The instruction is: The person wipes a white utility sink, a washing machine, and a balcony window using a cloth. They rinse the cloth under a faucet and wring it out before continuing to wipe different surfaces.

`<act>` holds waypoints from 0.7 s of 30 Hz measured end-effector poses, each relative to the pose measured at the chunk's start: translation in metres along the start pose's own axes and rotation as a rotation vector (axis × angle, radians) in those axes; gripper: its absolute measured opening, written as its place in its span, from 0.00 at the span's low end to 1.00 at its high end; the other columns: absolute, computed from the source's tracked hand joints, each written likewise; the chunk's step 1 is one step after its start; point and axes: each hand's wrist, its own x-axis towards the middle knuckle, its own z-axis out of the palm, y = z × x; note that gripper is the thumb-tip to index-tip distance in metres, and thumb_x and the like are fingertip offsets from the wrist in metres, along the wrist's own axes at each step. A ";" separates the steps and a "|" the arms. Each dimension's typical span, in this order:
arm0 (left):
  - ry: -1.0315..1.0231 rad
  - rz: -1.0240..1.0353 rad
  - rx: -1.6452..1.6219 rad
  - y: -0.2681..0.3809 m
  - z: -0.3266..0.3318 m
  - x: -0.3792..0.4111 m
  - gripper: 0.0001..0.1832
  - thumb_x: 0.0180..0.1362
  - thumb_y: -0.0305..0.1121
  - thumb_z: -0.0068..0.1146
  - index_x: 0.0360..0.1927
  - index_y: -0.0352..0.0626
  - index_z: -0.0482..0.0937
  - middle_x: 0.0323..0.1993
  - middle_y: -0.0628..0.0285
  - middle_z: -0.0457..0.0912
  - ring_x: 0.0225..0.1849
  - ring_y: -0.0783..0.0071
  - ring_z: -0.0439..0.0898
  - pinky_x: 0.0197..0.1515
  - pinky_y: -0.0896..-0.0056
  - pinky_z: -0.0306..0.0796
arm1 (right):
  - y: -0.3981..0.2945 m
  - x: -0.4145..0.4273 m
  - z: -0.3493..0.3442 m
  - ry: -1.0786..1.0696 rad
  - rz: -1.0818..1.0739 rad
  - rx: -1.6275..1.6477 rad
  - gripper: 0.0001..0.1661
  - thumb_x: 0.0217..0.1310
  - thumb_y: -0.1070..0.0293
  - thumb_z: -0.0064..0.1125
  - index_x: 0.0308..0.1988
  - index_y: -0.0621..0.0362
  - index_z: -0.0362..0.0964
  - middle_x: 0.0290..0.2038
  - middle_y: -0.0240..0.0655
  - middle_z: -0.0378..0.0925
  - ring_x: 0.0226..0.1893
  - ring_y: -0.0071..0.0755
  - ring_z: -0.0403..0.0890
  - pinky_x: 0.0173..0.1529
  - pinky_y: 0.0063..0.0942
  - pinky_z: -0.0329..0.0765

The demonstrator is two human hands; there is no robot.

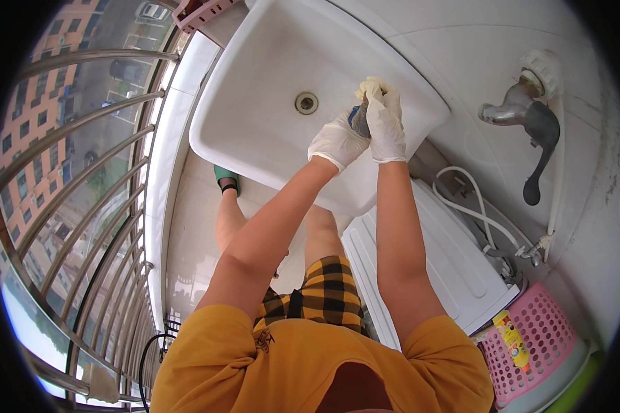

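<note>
Both my hands wear thin white disposable gloves and meet over the right side of a white ceramic sink [258,139]. Between them is a small grey item with a blue part [360,122], which looks like fabric; the gloves cover much of it. My left hand [338,141] grips its lower left side. From the right, my right hand [387,121] closes on it with bent fingers. A pale yellow bit [362,92] shows at the right fingertips; whether it is glove or something held is unclear. The round drain [307,104] lies left of my hands.
A metal tap with a dark lever [540,139] projects from the right wall. Below it are white hoses [475,206], a white appliance lid [423,258] and a pink basket [535,346] with a yellow bottle [511,340]. Metal window bars [82,118] line the left; a pink plastic container [201,15] stands beyond.
</note>
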 end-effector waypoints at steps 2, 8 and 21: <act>0.016 0.113 -0.018 -0.027 0.012 0.018 0.27 0.54 0.48 0.65 0.54 0.44 0.77 0.37 0.55 0.86 0.41 0.58 0.85 0.46 0.64 0.76 | -0.031 -0.026 -0.004 0.020 -0.004 0.005 0.32 0.67 0.68 0.60 0.66 0.65 0.61 0.57 0.43 0.75 0.50 0.27 0.77 0.56 0.26 0.73; 0.083 0.124 -0.378 -0.023 0.005 0.020 0.30 0.55 0.42 0.70 0.59 0.42 0.72 0.46 0.68 0.83 0.44 0.78 0.78 0.49 0.72 0.73 | -0.104 -0.095 -0.041 0.247 -0.569 -0.131 0.41 0.55 0.88 0.53 0.69 0.71 0.54 0.62 0.48 0.70 0.64 0.41 0.72 0.70 0.34 0.65; 0.009 0.171 -0.435 0.021 -0.010 0.008 0.23 0.55 0.41 0.70 0.50 0.43 0.77 0.40 0.66 0.84 0.40 0.75 0.81 0.43 0.71 0.76 | -0.171 -0.123 -0.048 0.302 -1.071 -0.384 0.22 0.71 0.70 0.43 0.57 0.70 0.74 0.59 0.49 0.76 0.58 0.43 0.78 0.64 0.33 0.70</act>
